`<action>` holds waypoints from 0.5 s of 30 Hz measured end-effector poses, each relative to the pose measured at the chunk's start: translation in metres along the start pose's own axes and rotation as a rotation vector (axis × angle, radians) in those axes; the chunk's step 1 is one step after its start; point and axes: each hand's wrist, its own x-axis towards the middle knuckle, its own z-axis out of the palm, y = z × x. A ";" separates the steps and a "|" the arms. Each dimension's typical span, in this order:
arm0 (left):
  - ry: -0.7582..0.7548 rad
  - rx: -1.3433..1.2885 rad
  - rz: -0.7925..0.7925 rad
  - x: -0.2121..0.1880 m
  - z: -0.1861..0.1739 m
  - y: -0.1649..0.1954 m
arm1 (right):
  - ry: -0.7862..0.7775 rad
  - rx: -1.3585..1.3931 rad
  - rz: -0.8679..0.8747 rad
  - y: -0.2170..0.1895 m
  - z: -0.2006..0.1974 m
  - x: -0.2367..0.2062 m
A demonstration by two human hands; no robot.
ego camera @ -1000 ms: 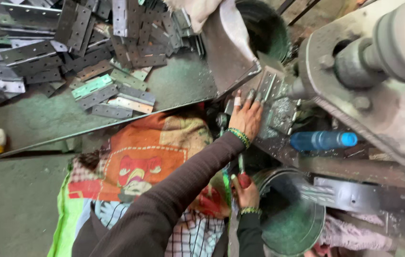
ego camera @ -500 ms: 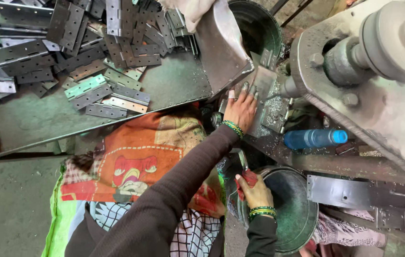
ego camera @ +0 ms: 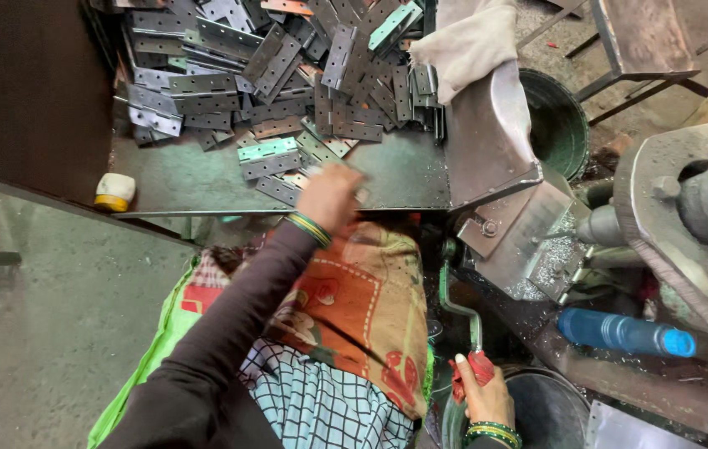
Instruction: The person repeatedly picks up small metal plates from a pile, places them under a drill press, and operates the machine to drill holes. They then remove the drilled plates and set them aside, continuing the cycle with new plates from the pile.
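My left hand [ego camera: 331, 196] reaches over the front of a dark metal table [ego camera: 408, 176], just above loose flat hinge plates [ego camera: 275, 166]. The hand is blurred, and whether its fingers hold a plate is unclear. A big heap of grey hinge plates [ego camera: 287, 75] fills the back of the table. My right hand [ego camera: 484, 397] is low down, closed around the red-cloth-wrapped end of a green lever [ego camera: 459, 308] on the machine. An orange patterned cloth [ego camera: 362, 299] covers my lap.
A heavy grey press [ego camera: 691, 224] stands at the right, with a metal chute [ego camera: 487, 133] and a shaving-strewn plate [ego camera: 537, 258] beside it. A blue bottle [ego camera: 624, 333] lies below it. A small yellow-and-white tub [ego camera: 114, 191] sits on the table's left edge. A green basin [ego camera: 558, 125] is at the back.
My left hand has left the press plate and swung left to the plates on the table. My right hand has stayed on the lever's red-wrapped end. The view has shifted left.
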 end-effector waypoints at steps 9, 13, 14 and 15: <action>0.020 0.165 0.006 -0.011 -0.030 -0.063 | -0.006 0.037 0.007 0.003 0.003 0.005; -0.153 0.292 -0.115 0.006 -0.030 -0.054 | -0.008 0.006 0.021 -0.001 0.002 0.001; -0.172 0.309 -0.135 0.011 -0.028 -0.049 | -0.003 0.004 0.026 -0.002 0.002 0.000; -0.189 0.327 -0.152 0.014 -0.027 -0.046 | 0.002 0.005 0.031 -0.003 0.002 -0.001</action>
